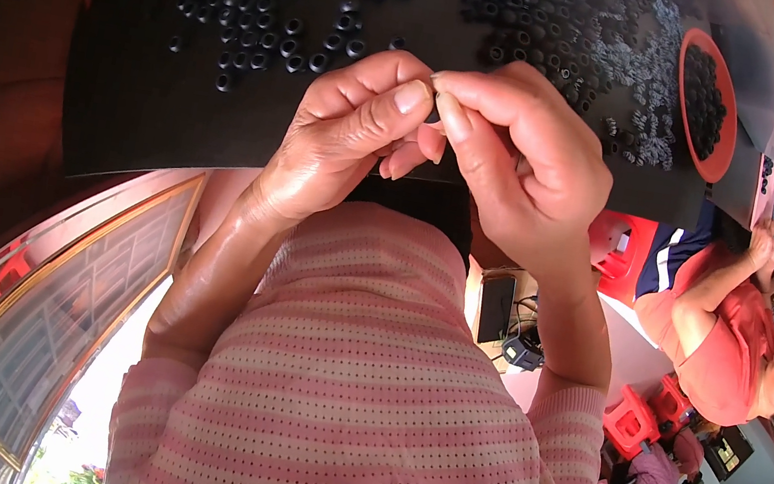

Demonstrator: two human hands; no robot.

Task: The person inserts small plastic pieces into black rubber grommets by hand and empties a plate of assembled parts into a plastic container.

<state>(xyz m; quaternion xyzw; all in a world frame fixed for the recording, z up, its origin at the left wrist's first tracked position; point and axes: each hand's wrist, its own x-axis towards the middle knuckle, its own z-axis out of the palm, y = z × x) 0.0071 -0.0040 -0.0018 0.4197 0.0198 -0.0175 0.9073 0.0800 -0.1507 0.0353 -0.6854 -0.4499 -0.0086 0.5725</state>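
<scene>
My left hand and my right hand meet fingertip to fingertip over the near edge of the black table. Both are closed in a pinch, thumb against forefinger. Whatever lies between the tips is tiny and mostly covered by the fingers; a dark spot shows there, too small to name. Just beyond my hands, many small black ring-shaped caps lie scattered, most with their round openings showing. Toward the right, a heap of small greyish, ridged pieces lies beside the caps.
An orange-red bowl filled with black pieces stands at the table's right. Farther right, a person in a coral shirt sits with hands raised together. Red plastic stools and more people are behind. A gold-framed glass panel is at left.
</scene>
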